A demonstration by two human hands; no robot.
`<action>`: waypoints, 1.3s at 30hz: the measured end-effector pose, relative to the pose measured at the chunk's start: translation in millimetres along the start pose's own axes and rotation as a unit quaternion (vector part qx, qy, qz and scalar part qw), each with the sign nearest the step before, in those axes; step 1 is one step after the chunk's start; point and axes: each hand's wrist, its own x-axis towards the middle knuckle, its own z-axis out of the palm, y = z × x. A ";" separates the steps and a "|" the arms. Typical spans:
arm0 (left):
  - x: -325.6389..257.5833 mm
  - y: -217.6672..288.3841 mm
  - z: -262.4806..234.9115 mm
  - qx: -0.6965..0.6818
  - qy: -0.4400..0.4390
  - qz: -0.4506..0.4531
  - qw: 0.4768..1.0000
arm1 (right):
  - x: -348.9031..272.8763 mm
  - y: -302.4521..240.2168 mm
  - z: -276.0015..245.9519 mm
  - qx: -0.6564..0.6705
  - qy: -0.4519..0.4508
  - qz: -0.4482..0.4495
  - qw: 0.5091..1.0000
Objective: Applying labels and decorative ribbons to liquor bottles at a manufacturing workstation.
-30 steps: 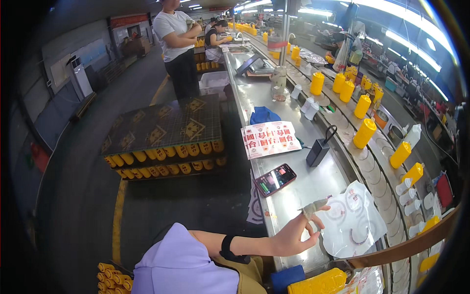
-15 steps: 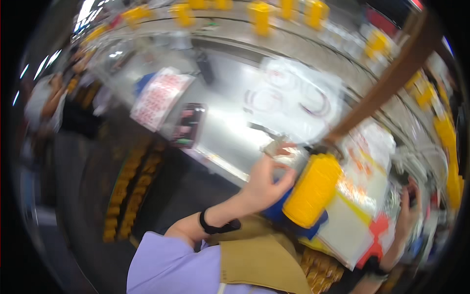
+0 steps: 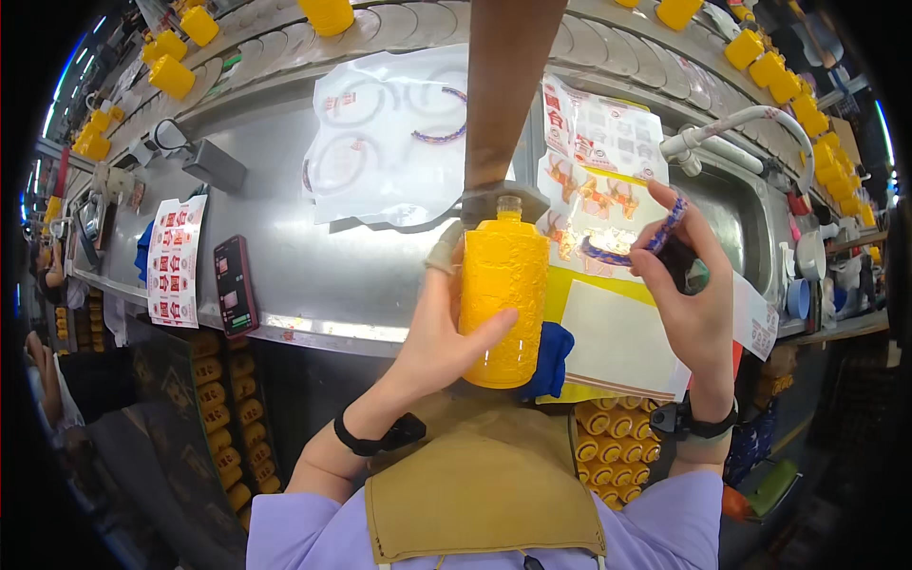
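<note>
My left hand (image 3: 429, 328) is closed round the left side of a yellow embossed bottle (image 3: 503, 304), its thumb across the front and a pale cover on one fingertip. The clear neck of the bottle points away from me, by the end of a brown bar. A blue cloth (image 3: 551, 361) lies against the bottle's lower right. To the right, my right hand (image 3: 698, 285) pinches a curved blue patterned sticker strip (image 3: 616, 255) between thumb and fingers, over a sheet of orange animal-shaped stickers (image 3: 594, 195). A clear backing sheet (image 3: 385, 142) at upper left carries a similar curved strip.
The brown bar (image 3: 513, 85) rises between my hands. A phone (image 3: 235, 285) and a red-printed sticker sheet (image 3: 175, 261) lie left on the metal table. At right are a sink (image 3: 741, 204) and a white faucet (image 3: 727, 123). Yellow bottles ride a conveyor (image 3: 408, 33) beyond.
The view has swung and steadied. My right hand has come from the far right toward the bottle, now with the sticker strip. My left hand has moved from near the neck to the bottle's side.
</note>
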 end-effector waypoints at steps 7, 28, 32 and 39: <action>-3.0 -0.8 13.4 0.347 0.079 0.055 0.933 | 18.4 -4.8 14.8 0.047 -0.026 -0.030 0.998; 8.1 -2.8 10.3 0.333 0.141 0.121 0.924 | 60.6 15.3 48.2 0.110 -0.139 0.025 0.984; 14.7 -5.2 11.7 0.353 0.141 0.158 0.912 | 60.1 20.8 40.8 0.134 -0.154 0.024 0.979; 27.0 -8.0 11.5 0.356 0.084 0.168 0.916 | 63.3 19.6 43.9 0.188 -0.171 0.042 0.966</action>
